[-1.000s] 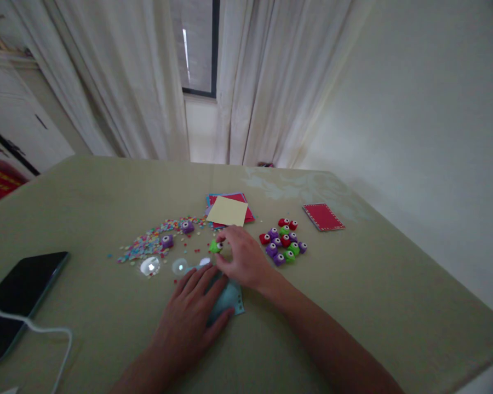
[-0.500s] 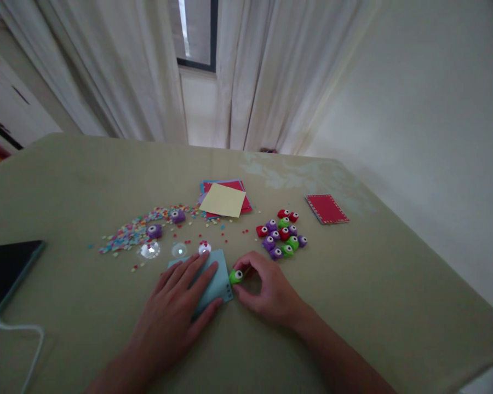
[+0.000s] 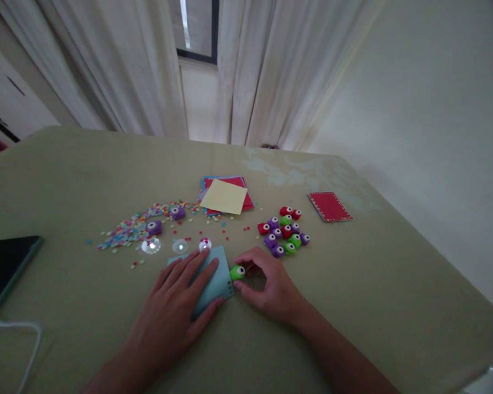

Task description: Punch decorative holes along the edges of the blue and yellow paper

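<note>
My left hand (image 3: 176, 298) lies flat, fingers stretched out, on a light blue paper square (image 3: 215, 284) and presses it to the table. Several small dark holes or marks run along the paper's right edge. Thumb and forefinger of my right hand (image 3: 267, 282) pinch a small green paper punch (image 3: 237, 272) with one round eye. The punch sits at that right edge; whether the paper is inside its slot I cannot tell. Red, purple and green punches (image 3: 286, 232) of the same kind are grouped beyond my right hand.
Colourful paper confetti (image 3: 137, 227) is scattered at left, with two purple punches (image 3: 154, 227) in it. Clear round discs (image 3: 150, 245) lie before it. Behind are a stack of coloured paper (image 3: 225, 197) and a red card (image 3: 330, 207). A phone (image 3: 8, 265) with a white cable (image 3: 16, 327) lies far left.
The view has tilted slightly. The green punch stays pinched in my right hand at the paper's edge, turned a little. My left hand stays flat on the blue paper.
</note>
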Demonstrator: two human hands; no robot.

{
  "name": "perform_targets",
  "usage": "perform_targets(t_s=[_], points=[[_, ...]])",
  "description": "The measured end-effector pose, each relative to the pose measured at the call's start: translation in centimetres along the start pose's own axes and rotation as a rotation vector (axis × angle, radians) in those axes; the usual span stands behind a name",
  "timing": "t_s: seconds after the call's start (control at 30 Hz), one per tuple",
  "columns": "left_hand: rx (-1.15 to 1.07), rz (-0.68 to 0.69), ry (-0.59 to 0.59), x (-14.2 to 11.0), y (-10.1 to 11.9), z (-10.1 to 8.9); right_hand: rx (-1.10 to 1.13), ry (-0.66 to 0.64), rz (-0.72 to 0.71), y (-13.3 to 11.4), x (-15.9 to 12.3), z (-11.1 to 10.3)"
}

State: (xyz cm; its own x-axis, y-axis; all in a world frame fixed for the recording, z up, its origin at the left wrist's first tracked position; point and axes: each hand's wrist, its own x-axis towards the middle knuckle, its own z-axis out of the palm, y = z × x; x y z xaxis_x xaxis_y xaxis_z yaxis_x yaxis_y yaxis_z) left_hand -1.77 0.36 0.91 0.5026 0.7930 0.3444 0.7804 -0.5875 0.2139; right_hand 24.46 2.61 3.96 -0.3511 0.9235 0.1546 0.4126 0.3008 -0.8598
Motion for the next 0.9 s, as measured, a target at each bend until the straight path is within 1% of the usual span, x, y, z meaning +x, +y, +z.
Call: perform_targets(t_s=[0.17,0.37,0.5,0.63,0.9], points=[[0.002,0.007,0.000,-0.01,-0.06,0.14,0.012,-0.001,-0.019,0.18,0.10,-0.07],[0.009,0.004,-0.008,0.03,-0.06,0.12,0.016,-0.041,-0.033,0.56,0.28,-0.22],[0.013,0.019,-0.016,0.09,-0.12,-0.01,0.003,-0.030,0.005,0.68,0.32,-0.36],[0.011,0.024,-0.018,0.10,-0.13,-0.03,0.023,-0.092,0.032,0.52,0.27,-0.70],[0.001,0.002,-0.020,0.01,-0.10,0.03,-0.046,-0.082,0.042,0.65,0.28,-0.75]])
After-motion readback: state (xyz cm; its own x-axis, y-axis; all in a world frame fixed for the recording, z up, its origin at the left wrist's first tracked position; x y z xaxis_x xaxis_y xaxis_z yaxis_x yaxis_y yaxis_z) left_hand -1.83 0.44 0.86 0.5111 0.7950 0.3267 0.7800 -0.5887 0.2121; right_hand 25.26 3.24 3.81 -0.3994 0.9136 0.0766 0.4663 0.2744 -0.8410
